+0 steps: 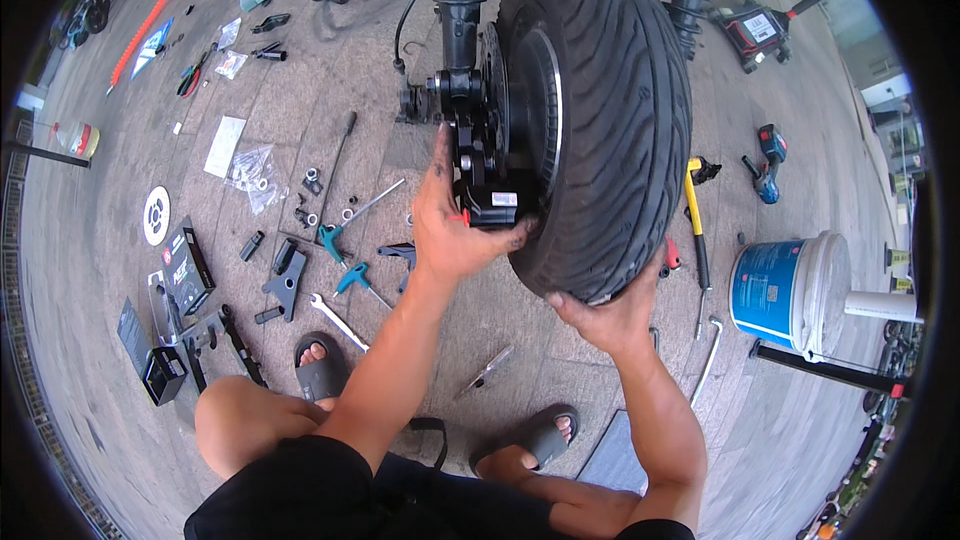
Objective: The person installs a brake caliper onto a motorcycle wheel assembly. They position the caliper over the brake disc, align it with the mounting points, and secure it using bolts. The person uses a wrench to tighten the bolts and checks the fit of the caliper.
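Note:
A black scooter-type wheel with a grooved tire (625, 130) hangs between two shock absorbers with coil springs (460, 0). My left hand (450, 225) grips a black brake caliper (492, 202) beside the wheel, thumb at its lower edge and fingers up along its left side. A small red part (464, 217) shows at that hand. The brake disc (494, 90) stands edge-on between the caliper and the wheel hub. My right hand (615, 315) cups the tire from below, with some fingers hidden behind it.
On the paved floor at left lie T-handle wrenches (352, 278), a combination wrench (338, 322), black brackets (287, 282), a white disc (156, 216) and small boxes (187, 265). At right are a yellow-handled hammer (697, 215), a cordless drill (768, 165), a bucket (785, 290) and a floor jack (755, 32).

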Demonstrator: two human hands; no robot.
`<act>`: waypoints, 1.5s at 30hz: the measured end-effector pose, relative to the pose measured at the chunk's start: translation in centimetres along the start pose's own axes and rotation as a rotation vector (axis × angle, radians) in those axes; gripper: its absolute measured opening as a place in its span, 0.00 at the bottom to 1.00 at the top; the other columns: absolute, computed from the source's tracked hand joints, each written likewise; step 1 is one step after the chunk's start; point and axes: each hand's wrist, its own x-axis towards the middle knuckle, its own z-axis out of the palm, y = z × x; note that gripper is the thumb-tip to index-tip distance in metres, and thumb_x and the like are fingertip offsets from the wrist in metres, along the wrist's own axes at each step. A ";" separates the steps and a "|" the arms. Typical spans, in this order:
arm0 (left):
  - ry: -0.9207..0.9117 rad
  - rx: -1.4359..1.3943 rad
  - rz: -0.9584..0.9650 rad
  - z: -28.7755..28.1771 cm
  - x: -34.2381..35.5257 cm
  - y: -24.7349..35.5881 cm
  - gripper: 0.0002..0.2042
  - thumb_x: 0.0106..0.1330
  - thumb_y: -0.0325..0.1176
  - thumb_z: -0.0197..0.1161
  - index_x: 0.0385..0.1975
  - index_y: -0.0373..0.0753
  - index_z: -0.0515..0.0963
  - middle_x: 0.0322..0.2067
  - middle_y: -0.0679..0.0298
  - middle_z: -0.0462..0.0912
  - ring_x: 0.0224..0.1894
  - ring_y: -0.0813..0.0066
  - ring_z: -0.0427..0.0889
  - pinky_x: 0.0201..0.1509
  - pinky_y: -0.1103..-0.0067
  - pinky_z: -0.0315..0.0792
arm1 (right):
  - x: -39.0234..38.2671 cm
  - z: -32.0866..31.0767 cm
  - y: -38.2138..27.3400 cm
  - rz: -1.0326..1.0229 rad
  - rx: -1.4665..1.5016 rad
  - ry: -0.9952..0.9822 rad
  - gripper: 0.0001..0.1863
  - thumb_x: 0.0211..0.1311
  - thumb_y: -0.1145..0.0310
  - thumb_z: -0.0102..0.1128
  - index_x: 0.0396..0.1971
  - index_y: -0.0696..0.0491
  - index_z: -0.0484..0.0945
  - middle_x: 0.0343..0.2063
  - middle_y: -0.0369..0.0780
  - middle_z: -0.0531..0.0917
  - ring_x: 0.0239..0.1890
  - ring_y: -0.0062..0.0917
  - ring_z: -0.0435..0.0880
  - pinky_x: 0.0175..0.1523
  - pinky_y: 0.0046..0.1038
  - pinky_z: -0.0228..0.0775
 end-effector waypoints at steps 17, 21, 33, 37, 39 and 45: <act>-0.059 -0.129 -0.130 -0.5 -0.4 0.0 0.61 0.27 0.39 0.81 0.65 0.24 0.51 0.59 0.41 0.67 0.58 0.52 0.73 0.62 0.70 0.66 | -1.1 -1.8 1.4 -0.016 0.044 -0.152 0.65 0.25 0.44 0.79 0.56 0.71 0.51 0.51 0.54 0.67 0.57 0.42 0.69 0.64 0.36 0.58; -0.228 -0.089 -0.282 -2.3 0.5 1.7 0.59 0.30 0.38 0.81 0.65 0.26 0.52 0.59 0.41 0.67 0.57 0.53 0.74 0.62 0.70 0.66 | -1.2 -1.4 2.4 0.196 0.135 -0.627 0.35 0.38 0.51 0.72 0.46 0.57 0.75 0.48 0.40 0.79 0.54 0.32 0.75 0.64 0.31 0.58; -0.011 -0.042 0.079 -1.5 22.8 10.7 0.22 0.59 0.39 0.66 0.47 0.29 0.72 0.33 0.53 0.82 0.35 0.66 0.81 0.45 0.72 0.74 | -3.0 2.0 3.5 -0.018 -0.178 -0.363 0.29 0.42 0.49 0.67 0.45 0.47 0.80 0.50 0.40 0.79 0.58 0.35 0.72 0.67 0.38 0.54; 0.333 0.290 0.174 1.1 24.1 12.7 0.23 0.48 0.38 0.71 0.38 0.27 0.74 0.33 0.50 0.82 0.37 0.57 0.82 0.46 0.70 0.74 | -3.5 1.8 2.7 0.161 0.050 -0.184 0.40 0.31 0.54 0.76 0.49 0.56 0.72 0.50 0.46 0.76 0.57 0.38 0.70 0.65 0.37 0.55; 0.349 0.376 0.009 1.1 24.2 12.9 0.25 0.45 0.39 0.71 0.38 0.26 0.74 0.32 0.47 0.82 0.37 0.54 0.82 0.46 0.69 0.75 | -3.8 2.2 1.9 0.231 0.151 -0.101 0.55 0.27 0.53 0.79 0.57 0.62 0.58 0.54 0.52 0.67 0.60 0.43 0.65 0.66 0.37 0.54; 0.314 0.452 0.036 1.2 24.3 12.5 0.26 0.45 0.43 0.68 0.33 0.23 0.72 0.31 0.40 0.81 0.39 0.48 0.82 0.47 0.67 0.75 | -3.5 3.0 0.1 0.379 0.209 0.008 0.70 0.25 0.47 0.80 0.64 0.63 0.42 0.59 0.55 0.57 0.63 0.47 0.59 0.66 0.42 0.53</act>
